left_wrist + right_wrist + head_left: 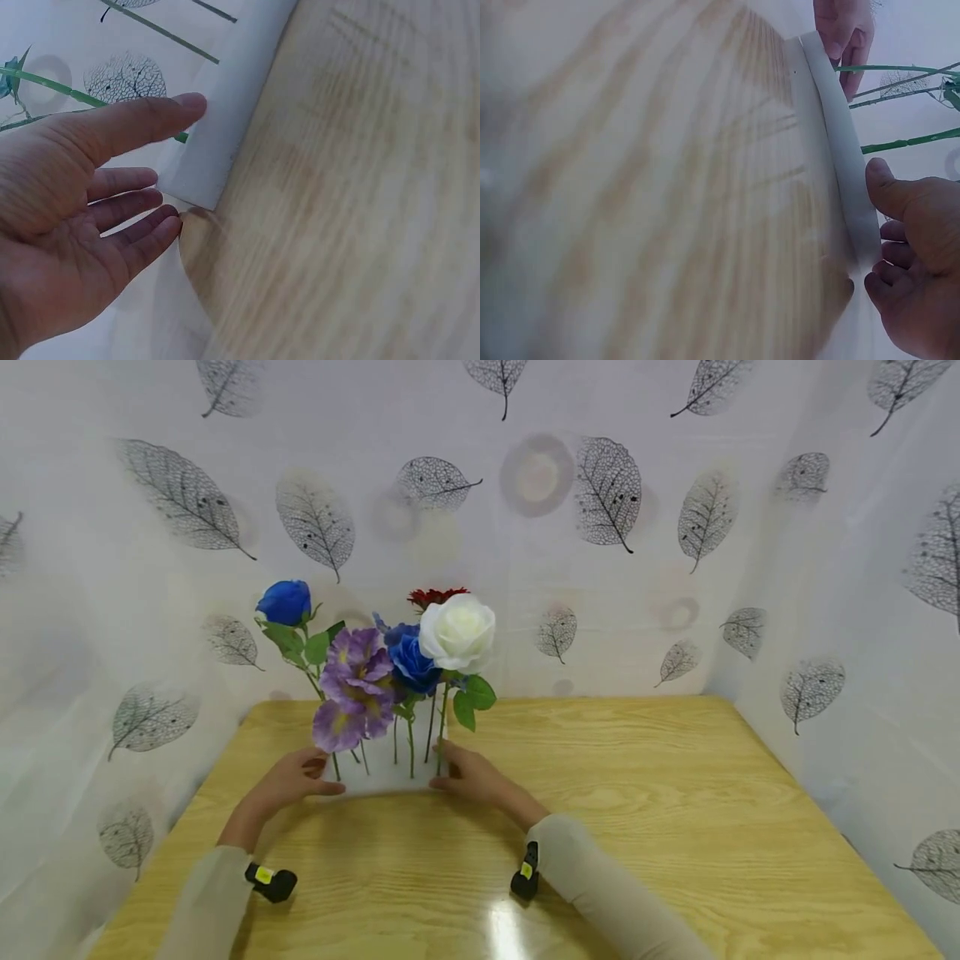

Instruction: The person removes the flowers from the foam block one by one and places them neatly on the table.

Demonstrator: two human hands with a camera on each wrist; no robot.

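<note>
Ideally, the white block (384, 784) takes light, even pressure, so the flowers (356, 681) standing in it don't tip. Left hand (296, 775) and right hand (477, 776) lie loosely open at its opposite ends, no firm grip showing. It sits on the surface (637, 827); yellow labels (264, 875) on the wrist cameras (279, 886) are unreadable.

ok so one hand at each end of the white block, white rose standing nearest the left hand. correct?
Not quite: the white rose stands nearest the right hand, not the left hand; the head view shows it. One hand is at each end of the white block, as you say.
</note>
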